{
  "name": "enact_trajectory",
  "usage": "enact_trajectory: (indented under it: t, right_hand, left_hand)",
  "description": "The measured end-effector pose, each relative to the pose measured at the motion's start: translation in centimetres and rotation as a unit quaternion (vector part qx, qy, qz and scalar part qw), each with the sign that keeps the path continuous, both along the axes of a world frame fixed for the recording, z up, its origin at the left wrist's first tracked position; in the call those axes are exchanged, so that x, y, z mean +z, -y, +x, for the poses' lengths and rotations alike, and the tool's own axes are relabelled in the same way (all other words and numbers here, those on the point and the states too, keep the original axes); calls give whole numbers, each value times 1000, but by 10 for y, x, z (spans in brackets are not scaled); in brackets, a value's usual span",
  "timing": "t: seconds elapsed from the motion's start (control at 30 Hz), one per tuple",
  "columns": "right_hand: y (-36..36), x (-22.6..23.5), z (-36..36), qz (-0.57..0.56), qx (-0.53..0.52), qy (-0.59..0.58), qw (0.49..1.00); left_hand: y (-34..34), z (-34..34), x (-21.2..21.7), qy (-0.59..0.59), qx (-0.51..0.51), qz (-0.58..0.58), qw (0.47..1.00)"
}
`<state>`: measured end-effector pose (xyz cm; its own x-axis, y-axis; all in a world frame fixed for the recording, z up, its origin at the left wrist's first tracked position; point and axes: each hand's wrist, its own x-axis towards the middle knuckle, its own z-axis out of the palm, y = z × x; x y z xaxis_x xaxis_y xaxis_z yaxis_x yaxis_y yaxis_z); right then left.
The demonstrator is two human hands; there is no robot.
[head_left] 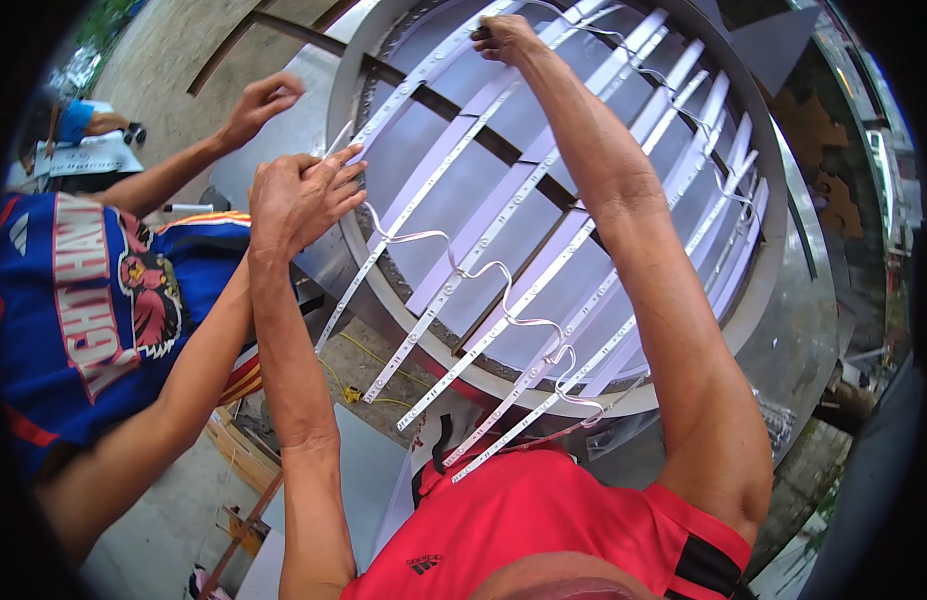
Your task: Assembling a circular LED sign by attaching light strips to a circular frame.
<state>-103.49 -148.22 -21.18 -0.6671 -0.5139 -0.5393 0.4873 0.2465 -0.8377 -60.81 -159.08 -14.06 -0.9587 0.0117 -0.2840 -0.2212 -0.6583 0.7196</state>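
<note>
Several white LED light strips (442,297) lie in slanting rows across a large round metal-rimmed frame (356,90), joined by looping white wires (504,285). My left hand (304,195) is at the frame's left rim, its fingers closed round the near end of the leftmost strip (404,95). A thin white pointed piece (340,138) sticks up beside these fingers. Farther up, my right hand (506,40) is closed at the upper part of the same strip, with my arm stretched over the frame. The undersides of both hands are hidden.
A co-worker in a blue jersey (79,300) stands close on the left. One co-worker hand (259,108) is raised near the rim; the other arm passes behind my left forearm. Strip ends overhang the near rim. Dark crossbars (484,135) run under the strips. Another person (89,122) is at far left.
</note>
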Motion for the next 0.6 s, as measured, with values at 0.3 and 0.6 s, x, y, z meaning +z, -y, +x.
enact_trajectory:
  t: [0.3,0.6]
  right_hand:
    - [7,-36,-20,48,-12,-26,998]
    - [9,-38,-19,-37,7,23,999]
  left_hand:
    - [-7,2,24,23,-61,-243,968]
    - [7,-1,4,2,-81,-130,988]
